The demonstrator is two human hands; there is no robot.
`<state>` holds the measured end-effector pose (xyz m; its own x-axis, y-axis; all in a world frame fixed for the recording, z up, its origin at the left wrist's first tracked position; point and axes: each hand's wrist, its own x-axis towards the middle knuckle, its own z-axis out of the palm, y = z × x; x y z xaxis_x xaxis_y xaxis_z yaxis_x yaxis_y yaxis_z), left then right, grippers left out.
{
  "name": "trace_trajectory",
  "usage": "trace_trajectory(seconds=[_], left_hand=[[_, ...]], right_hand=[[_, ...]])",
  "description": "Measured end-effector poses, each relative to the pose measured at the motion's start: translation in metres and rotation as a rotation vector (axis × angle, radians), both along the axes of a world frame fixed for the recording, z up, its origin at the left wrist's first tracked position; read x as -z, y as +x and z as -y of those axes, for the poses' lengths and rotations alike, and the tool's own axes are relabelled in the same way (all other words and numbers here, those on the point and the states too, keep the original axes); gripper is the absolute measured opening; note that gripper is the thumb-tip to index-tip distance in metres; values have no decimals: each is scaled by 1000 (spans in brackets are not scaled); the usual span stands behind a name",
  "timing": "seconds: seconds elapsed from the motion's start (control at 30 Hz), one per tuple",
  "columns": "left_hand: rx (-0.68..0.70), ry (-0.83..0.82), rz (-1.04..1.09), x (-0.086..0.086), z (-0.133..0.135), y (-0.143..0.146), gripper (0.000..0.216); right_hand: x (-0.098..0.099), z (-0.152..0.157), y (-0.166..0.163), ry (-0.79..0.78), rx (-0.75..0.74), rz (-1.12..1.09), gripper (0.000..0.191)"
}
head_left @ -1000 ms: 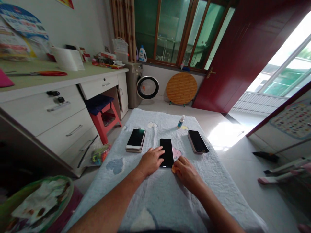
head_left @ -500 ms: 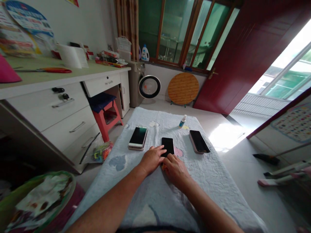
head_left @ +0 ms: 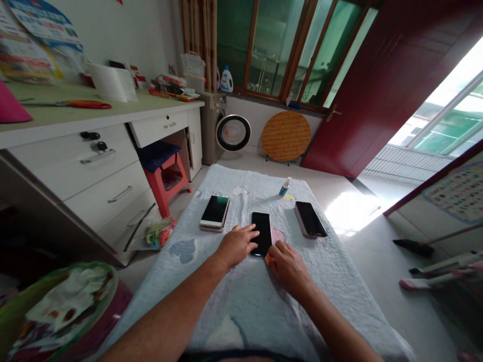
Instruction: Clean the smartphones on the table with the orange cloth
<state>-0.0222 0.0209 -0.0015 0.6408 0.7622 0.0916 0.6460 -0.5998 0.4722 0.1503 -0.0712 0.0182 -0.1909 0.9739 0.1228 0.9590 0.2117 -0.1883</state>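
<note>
A black smartphone (head_left: 263, 231) lies face up in the middle of the cloth-covered table. My left hand (head_left: 237, 245) rests at its left edge, fingers spread, with the tips on the screen. Just off the phone's lower right corner, my right hand (head_left: 287, 264) is closed around a small orange cloth (head_left: 267, 258), mostly hidden by the fingers. To the left is a stack of phones with a white-framed smartphone (head_left: 215, 210) on top. On the right lies another dark smartphone (head_left: 311, 219), apparently on top of something lighter. A small spray bottle (head_left: 285, 187) stands farther back.
A pale blue blanket (head_left: 181, 301) covers the table. At left are a white desk with drawers (head_left: 101, 173), a red stool (head_left: 166, 176) and a filled waste bin (head_left: 115, 301). Behind stand a washing machine (head_left: 211, 128) with its door open and a round wooden tabletop (head_left: 286, 136).
My right hand has moved right, off the phone's lower end to beside its corner, taking the orange cloth along. The phone's lower edge is now uncovered. My left hand stays nearly in place.
</note>
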Motion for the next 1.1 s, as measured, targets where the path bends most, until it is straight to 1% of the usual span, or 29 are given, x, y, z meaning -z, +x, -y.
trace_trajectory(seconds=[0.13,0.33,0.43,0.57,0.67,0.8,0.83,0.9,0.97,1.0,1.1], left_hand=[[-9,-6,6,1,0,0,38],[-13,-17,2,1,-1,0,39],[8,-8,-3,-1,-1,0,39],[43,7,-7,-6,1,-2,39],[41,2,2,-5,0,-3,40],[18,-6,39,-1,-1,-3,39],[6,2,55,-1,0,-2,39],[-27,39,90,-6,3,-2,37],[-32,84,104,-14,9,-1,24],[-14,101,82,-19,13,-1,21],[61,155,-6,-30,24,0,17]], right_hand=[[2,0,3,2,16,29,15],[4,-11,-18,0,-28,79,13],[7,-17,-26,-3,-41,97,12],[9,-19,-38,-1,-45,48,12],[3,-19,-41,-43,-37,-61,13],[-12,-25,-28,-100,-125,-324,15],[-15,-28,-23,-81,-118,-362,15],[-20,-34,-12,-18,-50,-396,18],[-19,-39,-5,20,6,-399,21],[-16,-41,-3,18,14,-393,22],[-4,-46,0,-8,-15,-352,23]])
